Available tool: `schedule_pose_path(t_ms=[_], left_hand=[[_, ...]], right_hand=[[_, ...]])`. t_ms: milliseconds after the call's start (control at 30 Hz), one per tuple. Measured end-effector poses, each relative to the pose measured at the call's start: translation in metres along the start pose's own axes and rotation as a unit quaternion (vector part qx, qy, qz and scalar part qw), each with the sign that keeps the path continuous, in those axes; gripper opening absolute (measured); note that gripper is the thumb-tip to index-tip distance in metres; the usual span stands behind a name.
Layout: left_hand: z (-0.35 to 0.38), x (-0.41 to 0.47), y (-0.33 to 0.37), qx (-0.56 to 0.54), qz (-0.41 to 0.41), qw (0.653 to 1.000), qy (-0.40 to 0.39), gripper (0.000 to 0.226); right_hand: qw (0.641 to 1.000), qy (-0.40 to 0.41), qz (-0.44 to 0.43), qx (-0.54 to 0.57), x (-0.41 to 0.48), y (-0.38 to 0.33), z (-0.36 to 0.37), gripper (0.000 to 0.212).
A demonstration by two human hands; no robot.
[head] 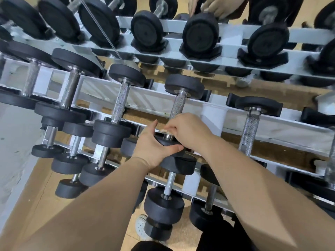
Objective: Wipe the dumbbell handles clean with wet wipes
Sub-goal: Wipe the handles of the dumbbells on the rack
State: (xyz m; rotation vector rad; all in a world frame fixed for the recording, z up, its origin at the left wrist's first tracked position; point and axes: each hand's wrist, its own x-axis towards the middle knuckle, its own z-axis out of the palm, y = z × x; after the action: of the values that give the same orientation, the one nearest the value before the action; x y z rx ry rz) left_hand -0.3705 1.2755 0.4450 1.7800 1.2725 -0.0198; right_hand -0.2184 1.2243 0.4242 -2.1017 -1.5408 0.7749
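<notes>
Work looks underway, not finished: the left hand (152, 144) grips the near weight of a middle-shelf dumbbell (184, 84) while the right hand (188, 131) pinches a crumpled wipe (164, 130) against its handle (178, 104), and many other handles on the rack (155, 98) may remain.

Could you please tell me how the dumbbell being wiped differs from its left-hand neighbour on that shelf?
The wiped black-headed, steel-handled dumbbell has its near head held by the left grip; the neighbouring dumbbell is untouched. The first's lower handle is covered by the right grip pinching a pale wipe; the neighbour's knurled handle is bare. Both lie across the white rack.
</notes>
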Motion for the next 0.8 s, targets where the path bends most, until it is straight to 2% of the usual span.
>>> schedule_pose_path(t_ms=[100, 133, 167, 267, 333, 400, 467, 533, 567, 633, 800], left_hand=[[0.002, -0.003, 0.007, 0.029, -0.016, 0.999, -0.006, 0.134], [0.002, -0.005, 0.009, 0.042, -0.022, 0.999, -0.006, 0.138], [0.003, -0.007, 0.011, 0.060, -0.028, 0.998, -0.004, 0.141], [0.001, -0.019, 0.007, 0.096, -0.041, 0.994, -0.013, 0.147], [-0.009, -0.030, -0.012, 0.107, -0.025, 0.994, -0.025, 0.146], [-0.027, -0.039, -0.039, 0.131, 0.011, 0.991, -0.022, 0.128], [-0.056, -0.044, -0.061, 0.136, 0.048, 0.990, -0.006, 0.098], [-0.090, -0.044, -0.081, 0.128, 0.080, 0.988, 0.019, 0.071], [-0.108, -0.043, -0.090, 0.127, 0.096, 0.987, 0.031, 0.065], [-0.142, -0.040, -0.104, 0.132, 0.121, 0.983, 0.041, 0.068], [-0.198, -0.027, -0.115, 0.106, 0.117, 0.987, 0.033, 0.070]], right_hand=[[0.986, 0.101, 0.101, 0.090, 0.004, 0.001, -0.015, 0.022], [0.979, 0.132, 0.111, 0.109, 0.001, -0.001, -0.015, 0.022], [0.980, 0.130, 0.107, 0.109, -0.002, -0.004, -0.011, 0.023], [0.995, 0.000, 0.077, 0.061, -0.021, -0.019, 0.001, 0.023], [0.994, -0.021, 0.093, 0.057, -0.026, -0.026, -0.004, 0.022], [0.991, 0.033, 0.119, 0.042, -0.025, -0.036, -0.010, 0.023], [0.984, 0.095, 0.146, 0.021, -0.021, -0.055, -0.010, 0.024], [0.979, 0.148, 0.140, 0.016, -0.018, -0.081, -0.003, 0.022], [0.976, 0.177, 0.124, 0.019, -0.018, -0.095, 0.004, 0.020], [0.969, 0.219, 0.111, 0.036, -0.021, -0.126, 0.017, 0.018], [0.961, 0.204, 0.169, 0.076, -0.017, -0.182, 0.050, 0.021]])
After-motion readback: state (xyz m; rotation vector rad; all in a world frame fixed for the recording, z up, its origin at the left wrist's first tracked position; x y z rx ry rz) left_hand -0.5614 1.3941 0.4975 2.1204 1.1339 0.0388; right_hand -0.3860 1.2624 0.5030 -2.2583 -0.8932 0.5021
